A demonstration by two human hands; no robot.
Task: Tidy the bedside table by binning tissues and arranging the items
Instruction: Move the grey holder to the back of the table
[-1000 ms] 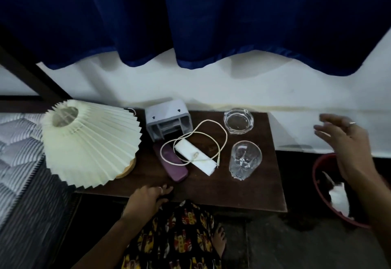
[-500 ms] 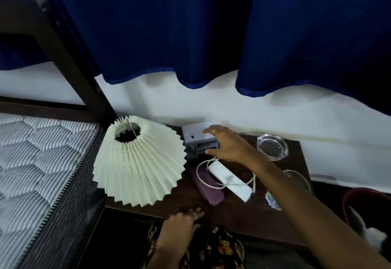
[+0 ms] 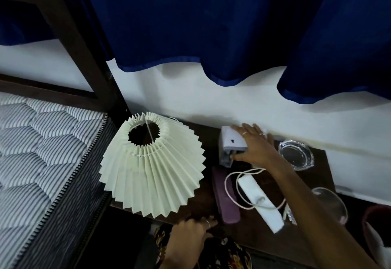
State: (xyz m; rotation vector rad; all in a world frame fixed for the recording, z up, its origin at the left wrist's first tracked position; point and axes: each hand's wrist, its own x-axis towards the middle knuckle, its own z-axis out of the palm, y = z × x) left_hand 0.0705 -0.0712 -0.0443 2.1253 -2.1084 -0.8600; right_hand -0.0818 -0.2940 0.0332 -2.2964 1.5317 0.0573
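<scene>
My right hand grips a small white box-shaped device at the back of the dark wooden bedside table, fingers over its top and thumb at its front. My left hand rests on the table's front edge, fingers curled against it. A purple case lies in front of the device. Beside it a white cable loops around a folded white cloth. A glass ashtray stands at the back right, and a drinking glass sits partly behind my right forearm.
A cream pleated lamp fills the table's left part. A striped mattress and dark bed post lie to the left. A red bin holding white tissue shows at the lower right edge. Blue curtains hang above the white wall.
My right hand swung from above the bin across the table to the white device and has closed on it. The view turned left. My left hand stayed on the table's front edge.
</scene>
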